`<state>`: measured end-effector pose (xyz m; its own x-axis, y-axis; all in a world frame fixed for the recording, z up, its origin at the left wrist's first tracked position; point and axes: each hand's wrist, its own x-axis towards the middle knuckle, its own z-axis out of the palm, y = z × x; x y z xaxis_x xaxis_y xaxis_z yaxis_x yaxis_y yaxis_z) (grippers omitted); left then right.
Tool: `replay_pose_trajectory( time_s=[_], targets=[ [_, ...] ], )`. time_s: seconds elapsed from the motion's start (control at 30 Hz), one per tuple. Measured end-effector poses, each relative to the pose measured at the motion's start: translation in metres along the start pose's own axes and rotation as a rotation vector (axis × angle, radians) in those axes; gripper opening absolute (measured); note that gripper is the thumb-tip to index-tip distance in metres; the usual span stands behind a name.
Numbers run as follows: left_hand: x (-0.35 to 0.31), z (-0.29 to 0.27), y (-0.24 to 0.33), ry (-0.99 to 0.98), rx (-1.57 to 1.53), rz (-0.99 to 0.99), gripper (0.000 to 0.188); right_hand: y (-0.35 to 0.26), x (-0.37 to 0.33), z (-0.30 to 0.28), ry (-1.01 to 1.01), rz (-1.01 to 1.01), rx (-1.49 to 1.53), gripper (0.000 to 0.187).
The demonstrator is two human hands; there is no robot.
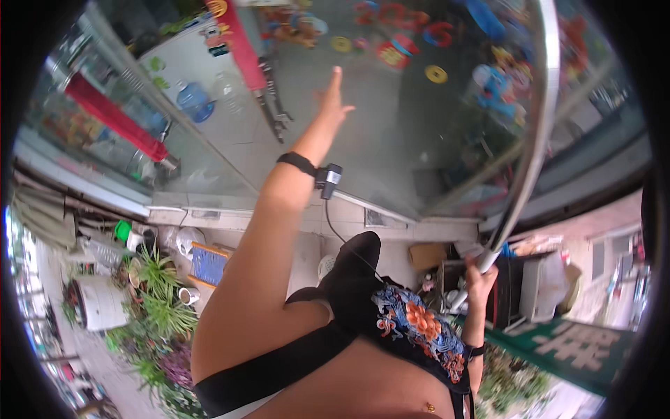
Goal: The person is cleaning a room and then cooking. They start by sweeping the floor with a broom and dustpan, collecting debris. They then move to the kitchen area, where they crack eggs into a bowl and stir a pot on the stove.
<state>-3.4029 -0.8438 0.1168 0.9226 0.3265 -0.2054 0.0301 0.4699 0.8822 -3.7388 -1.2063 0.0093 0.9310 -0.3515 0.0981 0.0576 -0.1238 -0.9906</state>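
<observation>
My left hand (pixel 335 103) reaches forward with its fingers stretched out and nothing in it. It is in front of a large glass door (pixel 363 157); whether the fingertips touch the pane I cannot tell. To its left hangs a door handle wrapped in a red cover (pixel 241 45), with bare metal showing at the lower end. A black wrist strap holds a small black device (pixel 329 180) with a cable. At the lower right, my right hand (pixel 480 283) is wrapped round a long silvery metal pole (pixel 530 153), which rises past the top edge; its far end is out of view.
A second red-covered handle (pixel 115 115) is farther left. Colourful stickers (pixel 396 52) decorate the glass. Behind it stands a blue water jug (pixel 195 103). Potted plants (pixel 164 300) and a blue-and-orange board (pixel 208 265) line the left; a cardboard box (pixel 427 256) and a green sign (pixel 558 349) are right.
</observation>
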Motion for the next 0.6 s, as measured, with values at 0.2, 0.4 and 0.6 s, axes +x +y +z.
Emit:
replay_pose_trajectory(
  time_s=[0.2, 0.4, 0.6],
  targets=[
    [-0.024, 0.010, 0.001, 0.007, 0.003, 0.058, 0.111, 0.021, 0.026, 0.049, -0.179, -0.080, -0.201, 0.037],
    [-0.013, 0.027, -0.018, -0.355, 0.175, 0.028, 0.113, 0.010, 0.059, 0.113, -0.310, -0.072, -0.210, 0.038],
    [-0.060, 0.054, -0.019, -0.392, 0.280, -0.102, 0.128, -0.025, 0.078, 0.163, -0.441, -0.141, -0.305, 0.030]
  ],
)
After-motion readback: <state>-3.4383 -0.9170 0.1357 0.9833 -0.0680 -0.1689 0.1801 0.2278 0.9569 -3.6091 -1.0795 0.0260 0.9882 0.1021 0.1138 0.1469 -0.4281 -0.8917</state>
